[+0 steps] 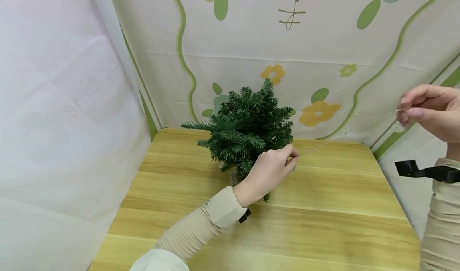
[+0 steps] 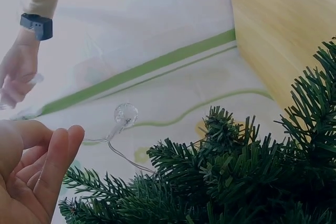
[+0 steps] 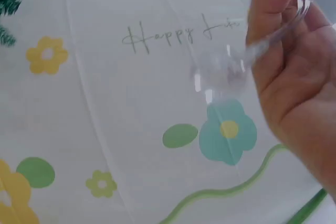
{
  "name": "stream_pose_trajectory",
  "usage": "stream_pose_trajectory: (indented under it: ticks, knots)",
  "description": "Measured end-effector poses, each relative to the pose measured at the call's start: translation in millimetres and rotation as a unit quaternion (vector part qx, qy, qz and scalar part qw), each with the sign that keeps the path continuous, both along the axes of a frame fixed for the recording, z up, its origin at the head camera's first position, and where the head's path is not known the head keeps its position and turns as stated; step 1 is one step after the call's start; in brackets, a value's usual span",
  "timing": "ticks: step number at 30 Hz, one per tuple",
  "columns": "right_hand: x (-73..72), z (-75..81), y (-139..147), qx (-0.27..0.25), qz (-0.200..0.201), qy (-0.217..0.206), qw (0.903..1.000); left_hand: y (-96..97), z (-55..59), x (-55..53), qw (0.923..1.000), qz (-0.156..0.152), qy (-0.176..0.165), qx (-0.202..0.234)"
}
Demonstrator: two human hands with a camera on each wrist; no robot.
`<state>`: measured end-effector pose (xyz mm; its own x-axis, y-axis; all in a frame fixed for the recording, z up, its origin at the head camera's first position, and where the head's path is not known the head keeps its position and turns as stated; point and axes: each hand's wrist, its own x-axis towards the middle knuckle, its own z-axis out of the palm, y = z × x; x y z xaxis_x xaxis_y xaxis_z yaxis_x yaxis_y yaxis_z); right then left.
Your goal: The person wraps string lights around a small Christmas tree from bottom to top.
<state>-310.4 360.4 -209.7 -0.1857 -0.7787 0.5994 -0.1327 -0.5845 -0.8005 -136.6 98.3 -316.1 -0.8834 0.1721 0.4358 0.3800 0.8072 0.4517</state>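
Note:
A small green artificial Christmas tree (image 1: pixel 248 119) stands at the back of the wooden table (image 1: pixel 323 231). At its right side my left hand (image 1: pixel 269 165) pinches the thin clear wire of a string light. From there the wire runs up to the right, with a clear bulb (image 1: pixel 348 133) along it. Out past the table's right edge, my right hand (image 1: pixel 433 109) holds another part of the string between thumb and fingers. One round bulb (image 2: pixel 126 114) shows beside the tree in the left wrist view. Another bulb (image 3: pixel 220 72), blurred, hangs by the right palm in the right wrist view.
A pale cloth (image 1: pixel 233 47) with printed flowers and lettering hangs behind the table. Another pale cloth wall (image 1: pixel 64 123) stands on the left. Black straps (image 1: pixel 427 171) go round the wrists.

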Motion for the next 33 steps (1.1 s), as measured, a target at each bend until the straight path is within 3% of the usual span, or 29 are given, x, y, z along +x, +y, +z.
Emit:
stream_pose_trajectory:
  ticks: [2, 4, 9, 14, 18, 27, 30, 33]
  knots:
    - [8.1, 5.8, -17, -0.087, 0.058, -0.022, 0.9942, 0.1, 0.7, 0.0, 1.0, 0.0, -0.002, -0.004]
    - [16.0, 12.0, -32, -0.139, 0.083, -0.028, 0.9864, -0.1, 1.7, 0.1, 0.9999, -0.002, -0.01, -0.003]
    - [24.0, 24.4, -60, -0.203, 0.118, -0.046, 0.9711, -1.4, 4.9, 0.1, 0.9986, -0.01, -0.043, 0.027]
    - [28.3, 36.8, -77, -0.157, 0.115, -0.054, 0.9794, -2.4, 9.7, 0.7, 0.9932, -0.026, -0.091, 0.067]
    - [32.0, 47.7, -88, -0.089, 0.104, -0.001, 0.9906, -8.2, 16.0, 5.9, 0.9868, -0.027, -0.111, 0.115]
    - [38.5, 61.5, -113, -0.022, 0.144, 0.073, 0.9867, -33.5, 37.0, 26.7, 0.9701, -0.029, -0.066, 0.232]
    - [39.1, 63.0, -120, -0.001, 0.141, 0.088, 0.9861, -42.6, 46.8, 32.2, 0.9631, -0.022, -0.045, 0.264]
    - [39.2, 64.4, -126, 0.043, 0.112, 0.102, 0.9876, -53.0, 55.7, 36.3, 0.9541, -0.015, -0.037, 0.297]
